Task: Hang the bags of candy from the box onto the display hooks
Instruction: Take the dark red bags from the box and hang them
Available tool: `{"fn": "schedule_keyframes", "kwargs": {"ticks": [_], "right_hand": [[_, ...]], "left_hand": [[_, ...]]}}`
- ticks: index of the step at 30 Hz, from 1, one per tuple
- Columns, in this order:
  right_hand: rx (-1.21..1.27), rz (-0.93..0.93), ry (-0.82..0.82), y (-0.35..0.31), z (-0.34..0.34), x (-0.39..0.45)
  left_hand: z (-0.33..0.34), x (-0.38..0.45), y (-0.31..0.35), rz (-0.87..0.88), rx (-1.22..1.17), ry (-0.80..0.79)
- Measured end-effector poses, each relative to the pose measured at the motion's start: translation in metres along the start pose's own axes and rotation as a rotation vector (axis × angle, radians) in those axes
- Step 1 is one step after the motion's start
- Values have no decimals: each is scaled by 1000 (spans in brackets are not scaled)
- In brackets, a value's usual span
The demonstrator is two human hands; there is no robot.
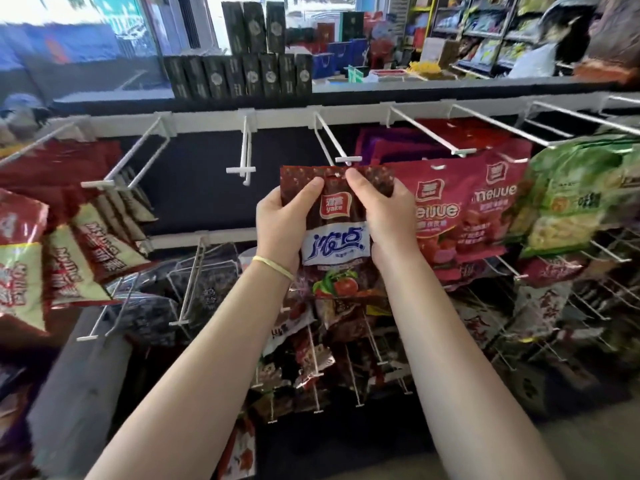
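A dark red candy bag (335, 233) with a white and blue label is held upright in front of the display rack. My left hand (282, 223) grips its left edge, thumb on the front near the top. My right hand (382, 216) grips its right edge, with the thumb by the hang hole at the top. The top of the bag sits just under the tip of a bare white display hook (334, 143). The box is not in view.
Two more bare hooks (246, 147) (133, 157) stick out to the left. Pink candy bags (460, 209) hang right of the held bag, green bags (581, 195) further right, red and cream bags (69, 251) at left. Lower hooks carry dark bags.
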State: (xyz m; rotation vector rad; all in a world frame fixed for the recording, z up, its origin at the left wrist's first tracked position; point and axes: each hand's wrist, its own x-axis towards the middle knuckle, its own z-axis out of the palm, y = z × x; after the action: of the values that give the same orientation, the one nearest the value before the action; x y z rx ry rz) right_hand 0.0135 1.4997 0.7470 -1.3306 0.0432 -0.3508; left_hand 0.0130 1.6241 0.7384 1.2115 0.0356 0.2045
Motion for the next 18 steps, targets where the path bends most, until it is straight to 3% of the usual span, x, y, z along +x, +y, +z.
{"fn": "schedule_keyframes", "kwargs": {"ticks": [10, 18], "right_hand": [[-83, -18, 26, 7, -3, 11], [-302, -231, 182, 26, -2, 10]], "left_hand": [[2, 9, -9, 37, 107, 24], [-12, 16, -23, 154, 378, 47]]}}
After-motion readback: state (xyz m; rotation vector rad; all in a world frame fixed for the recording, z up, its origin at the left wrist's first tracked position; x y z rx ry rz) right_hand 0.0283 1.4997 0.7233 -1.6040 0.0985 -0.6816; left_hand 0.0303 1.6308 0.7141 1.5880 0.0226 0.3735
